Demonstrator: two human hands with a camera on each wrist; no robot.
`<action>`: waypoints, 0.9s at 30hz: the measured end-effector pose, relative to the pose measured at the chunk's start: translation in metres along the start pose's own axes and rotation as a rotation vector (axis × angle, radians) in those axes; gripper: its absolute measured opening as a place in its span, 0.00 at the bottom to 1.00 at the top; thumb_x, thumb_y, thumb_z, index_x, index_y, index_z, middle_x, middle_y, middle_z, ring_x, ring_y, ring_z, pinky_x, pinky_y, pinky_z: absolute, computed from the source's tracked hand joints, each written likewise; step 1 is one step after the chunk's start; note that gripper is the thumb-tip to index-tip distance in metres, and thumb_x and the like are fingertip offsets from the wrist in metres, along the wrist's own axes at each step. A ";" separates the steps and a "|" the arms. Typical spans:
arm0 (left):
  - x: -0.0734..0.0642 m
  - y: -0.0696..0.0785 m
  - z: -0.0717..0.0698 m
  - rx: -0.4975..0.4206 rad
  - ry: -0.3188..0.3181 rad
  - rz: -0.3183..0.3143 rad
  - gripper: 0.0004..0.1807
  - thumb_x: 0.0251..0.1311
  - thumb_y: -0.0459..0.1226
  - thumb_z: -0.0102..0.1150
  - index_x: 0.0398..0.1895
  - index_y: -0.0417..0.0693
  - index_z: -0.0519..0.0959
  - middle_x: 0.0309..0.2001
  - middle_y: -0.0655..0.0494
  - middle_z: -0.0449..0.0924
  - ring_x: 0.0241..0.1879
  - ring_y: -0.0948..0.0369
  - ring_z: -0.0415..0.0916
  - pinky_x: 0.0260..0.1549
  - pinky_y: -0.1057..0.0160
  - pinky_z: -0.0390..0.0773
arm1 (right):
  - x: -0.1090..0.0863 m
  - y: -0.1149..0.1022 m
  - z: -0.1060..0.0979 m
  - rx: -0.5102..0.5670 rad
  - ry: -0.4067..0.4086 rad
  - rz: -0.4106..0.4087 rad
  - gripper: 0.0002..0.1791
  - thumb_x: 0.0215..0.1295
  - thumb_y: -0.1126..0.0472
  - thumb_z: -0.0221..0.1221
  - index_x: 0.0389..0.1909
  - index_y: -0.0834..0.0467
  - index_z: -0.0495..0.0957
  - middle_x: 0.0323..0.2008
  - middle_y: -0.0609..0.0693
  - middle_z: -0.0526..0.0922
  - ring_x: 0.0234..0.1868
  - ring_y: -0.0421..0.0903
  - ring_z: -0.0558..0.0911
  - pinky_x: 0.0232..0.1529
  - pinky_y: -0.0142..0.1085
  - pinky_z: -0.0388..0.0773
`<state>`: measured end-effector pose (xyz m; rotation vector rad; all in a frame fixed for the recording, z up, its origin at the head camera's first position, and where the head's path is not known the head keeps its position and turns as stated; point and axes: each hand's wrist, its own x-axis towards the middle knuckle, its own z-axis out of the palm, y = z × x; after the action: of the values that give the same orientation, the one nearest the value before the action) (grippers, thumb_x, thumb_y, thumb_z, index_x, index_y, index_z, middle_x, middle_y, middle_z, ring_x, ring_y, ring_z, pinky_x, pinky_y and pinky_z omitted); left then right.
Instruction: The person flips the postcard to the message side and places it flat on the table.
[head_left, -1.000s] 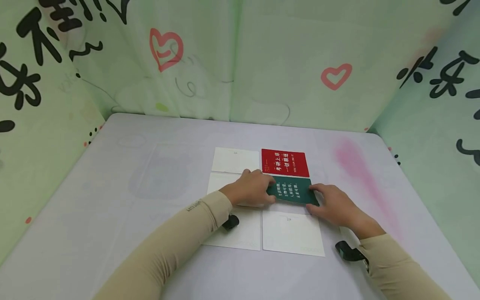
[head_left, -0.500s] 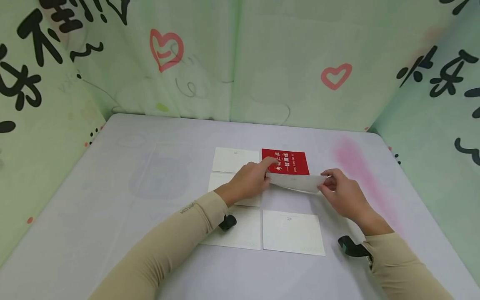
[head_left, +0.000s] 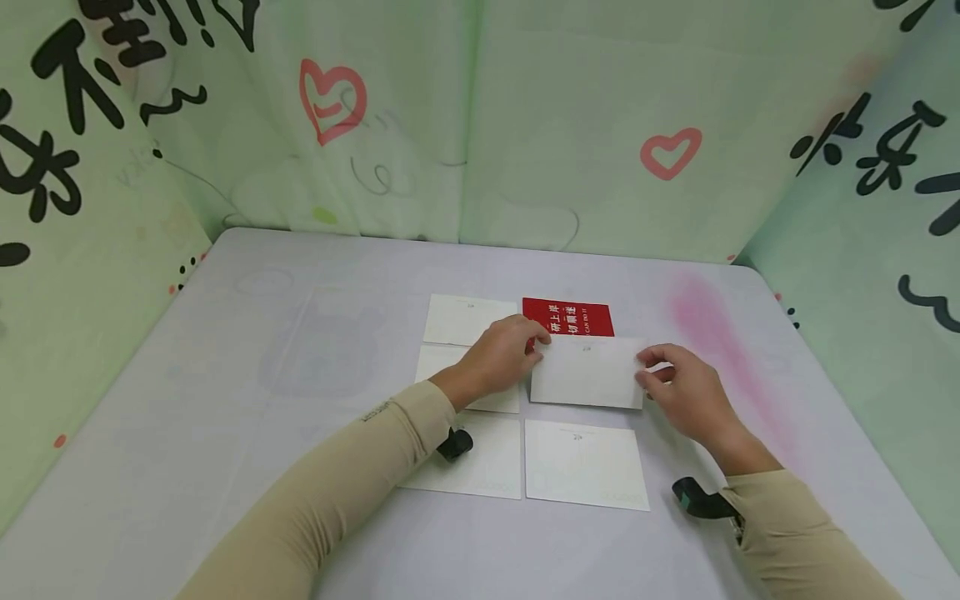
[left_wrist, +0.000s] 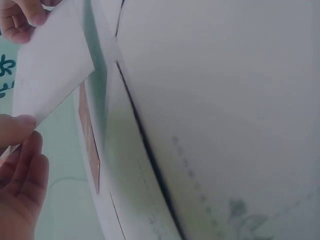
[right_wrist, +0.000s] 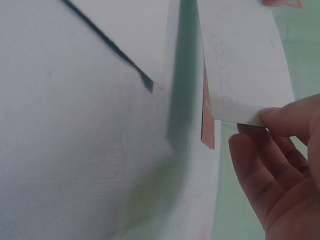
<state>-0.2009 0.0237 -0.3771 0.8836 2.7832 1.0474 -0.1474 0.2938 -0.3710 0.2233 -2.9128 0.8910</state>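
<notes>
Both hands hold one postcard (head_left: 587, 375) between them, its white back facing me and raised off the table. My left hand (head_left: 501, 354) pinches its left edge, thumb and fingers also seen in the left wrist view (left_wrist: 22, 172). At the opposite edge, my right hand (head_left: 686, 387) pinches a corner; the right wrist view shows the thumb on the white face and a printed row of small outlines on the card (right_wrist: 245, 65). Behind it lies a red postcard (head_left: 573, 317) with white lettering, its lower part covered. The green front of the held card is hidden.
White-backed cards lie flat around: one at the back left (head_left: 471, 321), one partly under the left forearm (head_left: 442, 360), one at front left (head_left: 491, 467) and one at front right (head_left: 587, 467). Patterned green cloth (head_left: 555, 125) rises behind the white table (head_left: 300, 275).
The green-faced postcard was lifted from the table and turned over; its white back now faces me. Both hands have risen slightly with it. The other cards stay put.
</notes>
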 end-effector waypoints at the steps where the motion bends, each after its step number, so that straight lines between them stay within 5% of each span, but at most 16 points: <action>1: 0.000 -0.001 0.001 0.008 -0.012 -0.007 0.13 0.65 0.31 0.63 0.52 0.42 0.82 0.45 0.53 0.78 0.40 0.61 0.72 0.39 0.72 0.73 | 0.000 0.001 0.001 -0.001 -0.025 0.001 0.15 0.66 0.68 0.62 0.52 0.67 0.75 0.47 0.62 0.79 0.40 0.55 0.83 0.34 0.36 0.78; 12: 0.000 -0.002 0.009 0.246 -0.168 -0.027 0.26 0.60 0.38 0.71 0.62 0.46 0.78 0.55 0.53 0.75 0.52 0.58 0.72 0.56 0.67 0.71 | 0.000 0.004 0.014 -0.042 -0.141 0.024 0.24 0.63 0.66 0.66 0.58 0.69 0.73 0.49 0.62 0.75 0.40 0.53 0.80 0.37 0.41 0.79; 27: -0.003 -0.001 0.013 0.278 -0.222 -0.082 0.29 0.60 0.42 0.71 0.64 0.49 0.77 0.61 0.51 0.73 0.56 0.55 0.71 0.56 0.63 0.73 | 0.005 0.009 0.022 -0.074 -0.171 0.026 0.23 0.63 0.67 0.65 0.57 0.70 0.74 0.47 0.61 0.76 0.38 0.51 0.77 0.37 0.41 0.78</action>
<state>-0.1964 0.0290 -0.3883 0.8408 2.7855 0.5220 -0.1542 0.2878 -0.3936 0.2692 -3.1060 0.8025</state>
